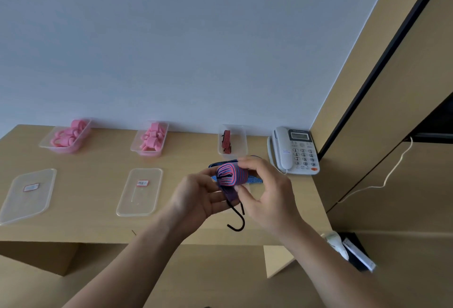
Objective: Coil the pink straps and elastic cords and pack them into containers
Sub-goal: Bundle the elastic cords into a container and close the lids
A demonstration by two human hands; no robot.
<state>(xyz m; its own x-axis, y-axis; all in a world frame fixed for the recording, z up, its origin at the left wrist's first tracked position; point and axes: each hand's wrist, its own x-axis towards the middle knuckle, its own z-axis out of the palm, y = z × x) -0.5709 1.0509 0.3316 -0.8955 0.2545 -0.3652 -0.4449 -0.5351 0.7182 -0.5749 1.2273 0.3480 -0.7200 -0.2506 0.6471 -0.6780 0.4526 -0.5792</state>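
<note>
Above the desk's right half I hold a coiled pink-and-blue striped elastic cord (231, 174) between both hands. My left hand (198, 194) grips the coil from the left and below. My right hand (267, 190) pinches it from the right, thumb under and fingers over the top. A black hook (237, 221) on the cord's end hangs below the coil. Another blue striped cord (255, 180) lies on the desk behind my hands. Two clear containers (46, 142) (134, 147) at the back hold coiled pink straps (67, 133) (152, 136). A third container (242, 139) holds a red-and-black striped cord (226, 142).
Two clear lids with red-edged labels (29, 194) (139, 191) lie on the wooden desk (98, 221) in front of the pink containers. A white telephone (295, 150) stands at the back right corner by the wall. A wooden panel rises to the right.
</note>
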